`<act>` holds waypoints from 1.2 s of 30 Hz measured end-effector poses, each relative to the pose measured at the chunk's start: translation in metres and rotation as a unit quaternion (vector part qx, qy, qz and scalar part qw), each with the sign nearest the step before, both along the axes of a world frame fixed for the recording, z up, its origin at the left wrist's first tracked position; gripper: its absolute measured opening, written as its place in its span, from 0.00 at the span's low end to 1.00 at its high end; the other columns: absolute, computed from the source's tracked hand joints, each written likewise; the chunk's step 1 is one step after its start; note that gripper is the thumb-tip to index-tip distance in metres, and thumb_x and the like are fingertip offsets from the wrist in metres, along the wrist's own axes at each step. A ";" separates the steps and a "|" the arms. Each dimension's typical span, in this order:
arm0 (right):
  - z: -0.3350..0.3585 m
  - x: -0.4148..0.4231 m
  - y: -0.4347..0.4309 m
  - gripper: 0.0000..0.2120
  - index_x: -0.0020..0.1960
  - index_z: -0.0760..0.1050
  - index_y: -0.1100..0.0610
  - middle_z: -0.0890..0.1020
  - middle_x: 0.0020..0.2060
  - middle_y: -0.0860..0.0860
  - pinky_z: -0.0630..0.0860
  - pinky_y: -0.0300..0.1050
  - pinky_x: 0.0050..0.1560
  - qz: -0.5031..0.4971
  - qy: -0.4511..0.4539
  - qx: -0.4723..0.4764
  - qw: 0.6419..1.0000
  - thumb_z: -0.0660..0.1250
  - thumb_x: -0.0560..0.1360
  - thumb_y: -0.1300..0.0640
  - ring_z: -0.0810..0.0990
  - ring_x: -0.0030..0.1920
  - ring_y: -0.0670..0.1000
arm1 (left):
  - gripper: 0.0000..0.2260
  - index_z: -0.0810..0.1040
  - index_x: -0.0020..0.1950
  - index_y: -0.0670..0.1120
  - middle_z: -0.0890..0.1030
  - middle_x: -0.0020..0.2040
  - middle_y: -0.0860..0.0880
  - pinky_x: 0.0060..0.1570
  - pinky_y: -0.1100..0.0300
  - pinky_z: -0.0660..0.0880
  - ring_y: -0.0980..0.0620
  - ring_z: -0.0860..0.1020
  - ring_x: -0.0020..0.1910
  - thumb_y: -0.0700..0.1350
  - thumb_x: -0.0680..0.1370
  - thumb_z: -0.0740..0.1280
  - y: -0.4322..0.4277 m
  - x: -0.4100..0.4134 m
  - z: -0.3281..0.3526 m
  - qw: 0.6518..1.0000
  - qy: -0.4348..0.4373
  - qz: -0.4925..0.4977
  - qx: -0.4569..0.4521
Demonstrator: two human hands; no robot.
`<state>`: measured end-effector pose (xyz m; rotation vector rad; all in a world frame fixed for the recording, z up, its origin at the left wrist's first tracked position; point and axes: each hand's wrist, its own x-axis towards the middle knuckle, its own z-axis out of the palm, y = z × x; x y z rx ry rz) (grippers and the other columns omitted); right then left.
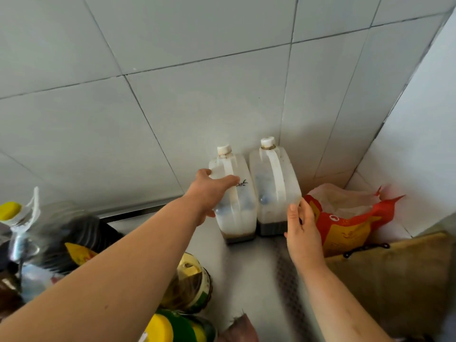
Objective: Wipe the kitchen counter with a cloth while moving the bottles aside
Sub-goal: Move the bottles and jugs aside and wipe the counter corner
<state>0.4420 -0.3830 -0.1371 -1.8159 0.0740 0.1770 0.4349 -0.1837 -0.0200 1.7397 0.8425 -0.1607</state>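
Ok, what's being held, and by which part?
Left hand grips the left jug across its middle, over the handle. Right hand rests against the right jug at its lower right edge; grip cannot be told.
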 end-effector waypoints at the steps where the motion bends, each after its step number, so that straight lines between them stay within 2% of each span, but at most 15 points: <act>1: -0.004 0.000 0.001 0.35 0.77 0.54 0.49 0.67 0.73 0.50 0.73 0.59 0.65 -0.011 0.008 -0.004 1.000 0.53 0.76 0.32 0.69 0.70 0.54 | 0.39 0.59 0.72 0.53 0.73 0.62 0.45 0.52 0.41 0.77 0.41 0.76 0.56 0.58 0.66 0.73 0.001 -0.001 0.001 1.000 0.005 -0.006 -0.004; 4: -0.020 -0.008 0.002 0.28 0.73 0.60 0.54 0.71 0.68 0.54 0.77 0.59 0.60 -0.028 0.051 -0.021 0.998 0.59 0.79 0.42 0.74 0.64 0.55 | 0.36 0.64 0.71 0.47 0.73 0.64 0.45 0.58 0.42 0.72 0.42 0.72 0.62 0.59 0.68 0.72 0.006 -0.006 0.006 0.999 0.025 -0.037 0.002; 6: -0.030 -0.021 0.010 0.18 0.65 0.68 0.53 0.79 0.58 0.54 0.79 0.58 0.55 0.039 0.087 -0.052 0.994 0.64 0.78 0.48 0.79 0.56 0.53 | 0.29 0.69 0.66 0.44 0.75 0.60 0.46 0.55 0.47 0.71 0.44 0.73 0.59 0.57 0.71 0.70 0.015 -0.015 0.013 0.997 0.029 -0.058 0.033; 8: -0.040 -0.037 0.021 0.14 0.60 0.72 0.50 0.81 0.50 0.50 0.79 0.57 0.53 0.144 0.102 -0.103 0.979 0.67 0.76 0.51 0.81 0.50 0.52 | 0.22 0.73 0.59 0.45 0.77 0.56 0.48 0.53 0.49 0.73 0.47 0.74 0.55 0.57 0.72 0.69 0.026 -0.026 0.024 0.991 0.029 -0.096 0.085; 11: -0.039 -0.061 0.043 0.18 0.63 0.72 0.48 0.81 0.46 0.46 0.81 0.46 0.46 0.273 0.120 -0.127 0.946 0.67 0.75 0.49 0.83 0.43 0.48 | 0.23 0.76 0.60 0.50 0.78 0.52 0.52 0.49 0.54 0.74 0.52 0.76 0.52 0.61 0.70 0.69 0.044 -0.053 0.042 0.970 0.046 -0.180 0.154; 13: -0.034 -0.076 0.057 0.24 0.69 0.68 0.43 0.80 0.51 0.44 0.78 0.34 0.37 0.340 0.164 -0.095 0.921 0.67 0.74 0.45 0.82 0.45 0.44 | 0.26 0.76 0.61 0.52 0.78 0.53 0.53 0.50 0.55 0.73 0.56 0.75 0.51 0.64 0.68 0.69 0.054 -0.077 0.050 0.951 0.074 -0.230 0.190; 14: -0.030 -0.082 0.064 0.27 0.71 0.64 0.38 0.78 0.55 0.44 0.76 0.30 0.35 0.376 0.182 -0.078 0.905 0.67 0.73 0.43 0.81 0.48 0.44 | 0.27 0.75 0.62 0.53 0.78 0.54 0.53 0.53 0.54 0.73 0.55 0.76 0.52 0.65 0.68 0.69 0.059 -0.088 0.053 0.942 0.092 -0.247 0.207; 16: -0.024 -0.091 0.079 0.29 0.67 0.61 0.28 0.77 0.59 0.41 0.78 0.32 0.44 0.434 0.196 -0.050 0.878 0.68 0.70 0.40 0.79 0.54 0.42 | 0.28 0.73 0.64 0.54 0.78 0.59 0.51 0.59 0.52 0.72 0.52 0.76 0.55 0.66 0.68 0.67 0.068 -0.112 0.057 0.932 0.114 -0.255 0.232; 18: -0.023 -0.096 0.092 0.32 0.63 0.60 0.23 0.79 0.59 0.38 0.77 0.42 0.57 0.458 0.174 -0.048 0.870 0.71 0.65 0.38 0.79 0.57 0.40 | 0.27 0.72 0.65 0.54 0.78 0.61 0.51 0.57 0.55 0.72 0.53 0.77 0.56 0.65 0.70 0.66 0.079 -0.135 0.062 0.936 0.100 -0.223 0.255; 19: -0.024 -0.097 0.097 0.36 0.66 0.58 0.25 0.79 0.60 0.38 0.76 0.45 0.61 0.466 0.165 -0.051 0.868 0.72 0.64 0.38 0.78 0.59 0.40 | 0.26 0.73 0.65 0.54 0.79 0.60 0.52 0.54 0.58 0.72 0.54 0.77 0.55 0.64 0.71 0.66 0.083 -0.146 0.064 0.942 0.083 -0.194 0.260; 22: -0.030 -0.099 0.112 0.51 0.75 0.51 0.35 0.76 0.66 0.43 0.73 0.51 0.66 0.476 0.161 -0.071 0.861 0.76 0.60 0.37 0.76 0.64 0.46 | 0.24 0.74 0.64 0.57 0.79 0.57 0.58 0.43 0.68 0.71 0.64 0.76 0.52 0.63 0.70 0.65 0.094 -0.187 0.075 0.964 0.013 -0.088 0.252; 24: -0.033 -0.098 0.120 0.52 0.74 0.51 0.34 0.76 0.66 0.43 0.74 0.52 0.65 0.481 0.154 -0.083 0.859 0.77 0.58 0.37 0.76 0.64 0.47 | 0.26 0.76 0.61 0.58 0.80 0.55 0.60 0.45 0.69 0.71 0.68 0.76 0.52 0.65 0.65 0.65 0.095 -0.217 0.079 0.973 -0.046 -0.010 0.226; 28: -0.036 -0.098 0.136 0.51 0.72 0.50 0.29 0.77 0.62 0.39 0.74 0.46 0.63 0.505 0.133 -0.098 0.847 0.76 0.56 0.36 0.77 0.62 0.45 | 0.25 0.78 0.56 0.61 0.83 0.51 0.58 0.54 0.57 0.73 0.62 0.79 0.52 0.64 0.60 0.67 0.087 -0.274 0.073 0.966 -0.111 0.128 0.196; 32: -0.036 -0.099 0.152 0.52 0.70 0.49 0.26 0.74 0.51 0.27 0.71 0.30 0.50 0.530 0.118 -0.097 0.834 0.75 0.53 0.33 0.75 0.55 0.38 | 0.22 0.80 0.52 0.60 0.84 0.47 0.58 0.49 0.58 0.73 0.62 0.81 0.48 0.61 0.59 0.74 0.076 -0.315 0.065 0.951 -0.139 0.204 0.186; 36: -0.028 -0.094 0.167 0.46 0.61 0.51 0.18 0.74 0.50 0.26 0.69 0.27 0.47 0.542 0.105 -0.119 0.825 0.74 0.53 0.37 0.76 0.53 0.35 | 0.13 0.80 0.50 0.63 0.84 0.48 0.58 0.48 0.56 0.73 0.62 0.81 0.47 0.51 0.67 0.70 0.072 -0.333 0.057 0.938 -0.151 0.249 0.186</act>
